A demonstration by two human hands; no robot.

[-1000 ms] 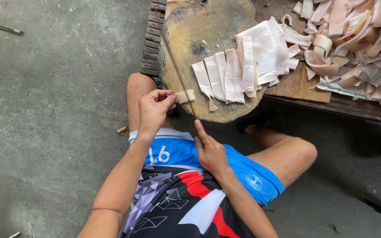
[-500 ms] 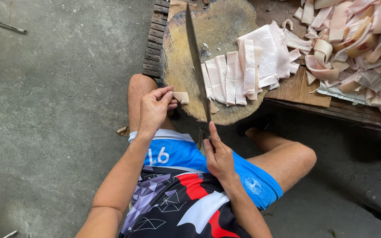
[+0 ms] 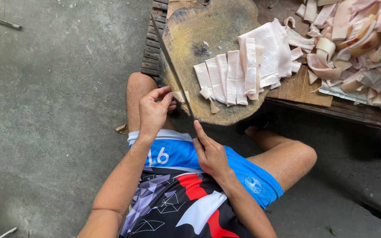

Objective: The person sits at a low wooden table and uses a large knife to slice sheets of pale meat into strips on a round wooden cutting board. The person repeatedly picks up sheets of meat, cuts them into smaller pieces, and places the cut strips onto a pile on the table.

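A concrete floor (image 3: 45, 123) is spreading out to the left, and a low wooden bench (image 3: 300, 90) is carrying a round chopping block (image 3: 199, 39). A heap of pale meat strips (image 3: 358, 39) is lying at the far right, with cut slices (image 3: 234, 75) resting on the block. A long knife (image 3: 170, 66) is running its long axis away from the person, blade crossing the block's left part. The right hand (image 3: 210, 152) is gripping its handle at the block's near edge. The left hand (image 3: 155, 110) is pinching a small meat piece (image 3: 179, 96), just left of the blade, touching it.
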